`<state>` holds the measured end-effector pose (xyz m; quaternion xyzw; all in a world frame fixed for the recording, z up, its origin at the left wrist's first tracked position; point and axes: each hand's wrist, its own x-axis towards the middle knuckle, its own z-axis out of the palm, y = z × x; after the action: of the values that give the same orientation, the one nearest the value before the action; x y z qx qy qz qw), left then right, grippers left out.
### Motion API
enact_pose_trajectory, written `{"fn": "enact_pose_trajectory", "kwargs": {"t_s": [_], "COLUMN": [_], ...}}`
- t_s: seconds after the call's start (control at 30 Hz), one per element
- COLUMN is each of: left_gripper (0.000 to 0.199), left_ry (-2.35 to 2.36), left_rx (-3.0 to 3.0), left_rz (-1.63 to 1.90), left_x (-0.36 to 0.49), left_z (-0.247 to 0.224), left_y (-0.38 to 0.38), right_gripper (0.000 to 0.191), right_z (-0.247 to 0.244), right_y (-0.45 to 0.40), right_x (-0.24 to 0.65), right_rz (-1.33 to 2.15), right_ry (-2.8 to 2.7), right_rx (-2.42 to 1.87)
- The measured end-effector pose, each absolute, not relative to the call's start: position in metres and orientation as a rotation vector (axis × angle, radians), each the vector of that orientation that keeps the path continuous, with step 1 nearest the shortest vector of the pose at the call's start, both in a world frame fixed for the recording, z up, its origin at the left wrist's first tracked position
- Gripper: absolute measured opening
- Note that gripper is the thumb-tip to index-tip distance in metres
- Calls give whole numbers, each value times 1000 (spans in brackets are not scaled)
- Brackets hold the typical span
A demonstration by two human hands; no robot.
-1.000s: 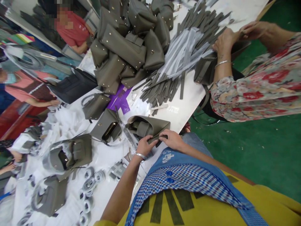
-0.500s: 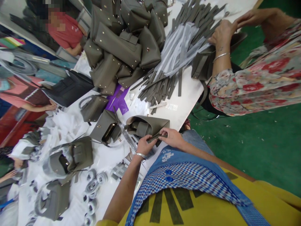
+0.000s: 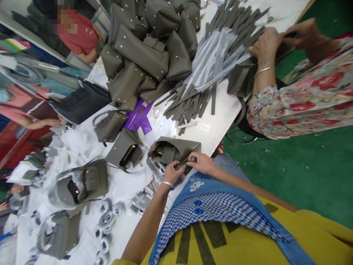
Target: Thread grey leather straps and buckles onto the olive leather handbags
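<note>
An olive-grey handbag lies on its side at the table edge in front of me, its mouth facing left and a flap or pocket showing inside. My left hand is closed in a pinch on a narrow olive-grey strap along the bag's near side. A little to the right, the fingers of my right hand pinch the same strap. The strap's ends are hidden by my fingers. Just left of this bag sits another grey handbag with a gold-coloured opening.
Studded grey bags are heaped at the back, beside a pile of strips. Wrapped bags and rolled straps lie left. At right, a co-worker's hands work on another bag. Other people stand across the table.
Both my hands keep their pinch on the strap, with only a slight shift. The co-worker's hands at right have moved a little. The whole view has drifted slightly.
</note>
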<state>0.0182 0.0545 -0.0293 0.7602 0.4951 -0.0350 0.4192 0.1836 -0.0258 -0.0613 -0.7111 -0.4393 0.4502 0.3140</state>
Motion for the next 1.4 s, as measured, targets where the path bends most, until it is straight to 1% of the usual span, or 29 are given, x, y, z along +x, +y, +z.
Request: {"fn": "enact_pose_trajectory", "kwargs": {"t_s": [0.1, 0.17, 0.23, 0.27, 0.33, 0.4, 0.47, 0.57, 0.7, 0.8, 0.9, 1.03, 1.07, 1.13, 1.2, 1.3, 1.4], "left_gripper": [25, 24, 24, 24, 25, 26, 26, 25, 27, 28, 29, 30, 29, 26, 25, 24, 24], "left_ry": [1253, 1263, 1275, 1280, 1289, 1298, 1309, 1325, 1332, 1322, 1308, 1292, 1281, 1260, 1255, 1246, 1230], "left_rx": [1901, 1888, 1868, 1858, 1844, 1834, 1825, 1811, 1797, 1789, 1779, 1790, 1797, 1814, 1831, 1850, 1863], "left_rz": [-71, -63, -66, -68, -57, -38, -26, -29, -21, -16, -17, 1, 5, 12, 15, 37, 60], "left_x": [17, 16, 16, 16, 16, 18, 19, 20, 21, 21, 23, 25, 26, 28, 30, 32, 33], "left_z": [-30, -30, -28, -28, -27, -26, -25, -25, -25, -26, -26, -27, -27, -26, -25, -25, -26], "left_y": [50, 47, 45, 44, 43, 43, 43, 44, 46, 47, 49, 51, 51, 51, 51, 52, 52], "right_gripper": [17, 20, 25, 30, 36, 33, 32, 28, 22, 22, 27, 35, 37, 38, 35, 28, 27], "right_z": [-64, -66, -67, -67, -68, -71, -77, -89, -94, -81, -56, -24, -19, -13, -11, -10, -10], "right_y": [-29, -25, -13, -2, 28, 64, 97, 130, 140, 128, 92, 18, 1, -28, -45, -54, -56], "right_x": [186, 195, 211, 221, 239, 252, 259, 258, 263, 275, 281, 261, 252, 233, 215, 199, 192], "right_rz": [1215, 1325, 1433, 1415, 1174, 823, 655, 671, 755, 783, 856, 1245, 1347, 1476, 1445, 1226, 1118], "right_ry": [-1190, -1272, -1383, -1436, -1526, -1582, -1633, -1681, -1720, -1732, -1428, -773, -695, -648, -725, -913, -1027], "right_rx": [-1836, -1715, -1593, -1591, -1776, -2077, -2266, -2309, -2273, -2222, -2026, -1492, -1436, -1458, -1587, -1774, -1836]}}
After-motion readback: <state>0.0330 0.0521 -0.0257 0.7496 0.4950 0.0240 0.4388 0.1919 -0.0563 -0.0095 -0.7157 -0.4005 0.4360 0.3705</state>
